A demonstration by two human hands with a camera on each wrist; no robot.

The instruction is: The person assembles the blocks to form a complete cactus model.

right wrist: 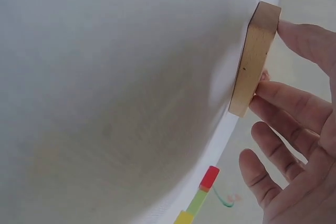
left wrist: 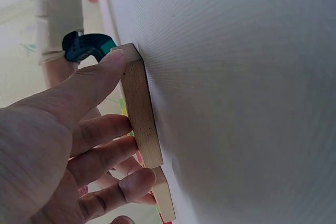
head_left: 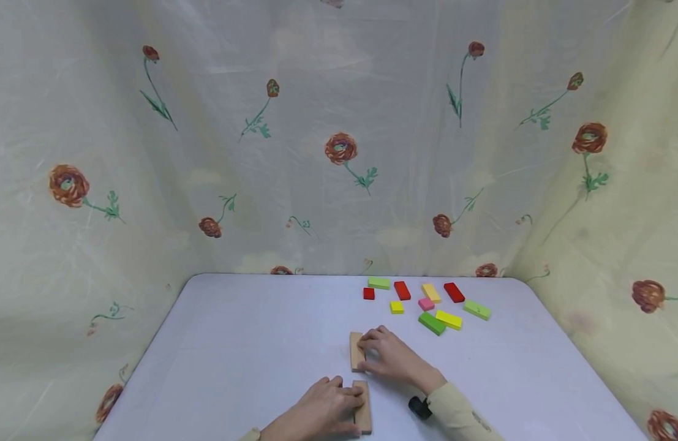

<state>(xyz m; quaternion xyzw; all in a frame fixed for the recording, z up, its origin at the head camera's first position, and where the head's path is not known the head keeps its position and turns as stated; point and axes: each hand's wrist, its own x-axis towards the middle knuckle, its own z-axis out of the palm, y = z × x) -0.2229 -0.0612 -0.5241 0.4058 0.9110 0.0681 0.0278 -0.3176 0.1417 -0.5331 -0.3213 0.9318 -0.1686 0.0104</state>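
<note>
Two plain wooden blocks lie lengthwise on the white table, one behind the other with a small gap. My left hand (head_left: 322, 407) holds the nearer wooden block (head_left: 365, 421). In the left wrist view the thumb presses that block's (left wrist: 140, 111) near end while fingertips touch its upper face. On the farther wooden block (head_left: 356, 355) is my right hand (head_left: 394, 358), its thumb at the near end and its fingers over the top. The right wrist view shows this block (right wrist: 253, 59) between thumb and fingertips, with two other fingers off it.
Toward the back right of the table (head_left: 250, 324) lie several small coloured blocks, among them a dark green block (head_left: 432, 323), a yellow block (head_left: 449, 320) and a red block (head_left: 402, 290). A flowered curtain (head_left: 294, 184) surrounds the table. A black strap device (head_left: 419, 407) is on the right wrist.
</note>
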